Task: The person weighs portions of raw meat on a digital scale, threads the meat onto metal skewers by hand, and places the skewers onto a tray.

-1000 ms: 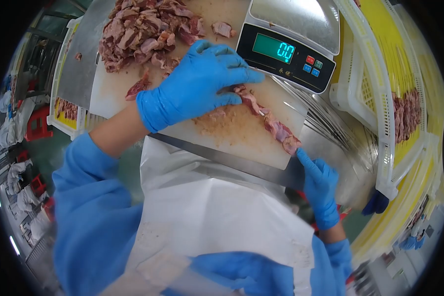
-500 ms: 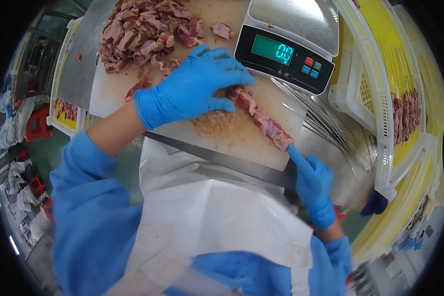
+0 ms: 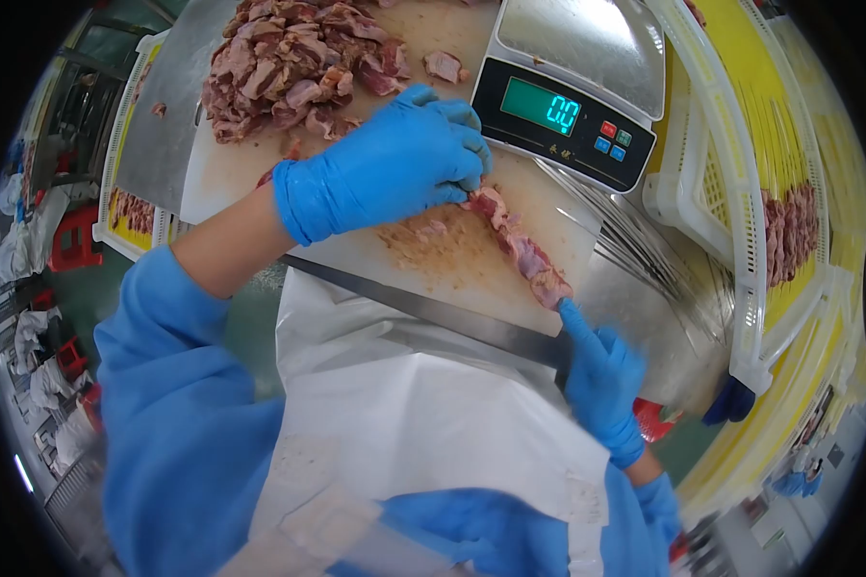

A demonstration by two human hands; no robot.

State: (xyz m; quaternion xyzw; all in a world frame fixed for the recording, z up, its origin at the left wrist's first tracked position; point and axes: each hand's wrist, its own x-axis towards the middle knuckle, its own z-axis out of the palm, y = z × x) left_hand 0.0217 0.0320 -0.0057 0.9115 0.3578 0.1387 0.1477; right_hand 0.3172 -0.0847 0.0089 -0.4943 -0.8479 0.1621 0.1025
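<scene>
A meat skewer (image 3: 522, 248), a narrow row of reddish-pink chunks, slants across the white cutting board (image 3: 433, 274). At its upper end my left hand (image 3: 394, 159), in a blue glove, is closed with fingertips bent down and pinched on the meat. My right hand (image 3: 601, 375), also gloved in blue, is closed at the lower end, its index finger stretched along to touch the last chunk. Any stick inside the meat or in my right palm is hidden. Beyond my left hand lies a heap of cut meat (image 3: 284, 67), with one loose piece (image 3: 445, 66) beside it.
A digital scale (image 3: 563, 120) reading 0.0 stands behind the board. Bare metal skewers (image 3: 635, 245) lie to the right on the steel surface. Further right, a white-rimmed yellow tray (image 3: 775, 106) holds finished meat skewers (image 3: 791, 236). A grey metal strip (image 3: 433, 313) runs along the board's front edge.
My left fingers have drawn together and curled down at the upper end of the meat, from a more spread pose. My right hand has shifted slightly down. The whole view has moved a little.
</scene>
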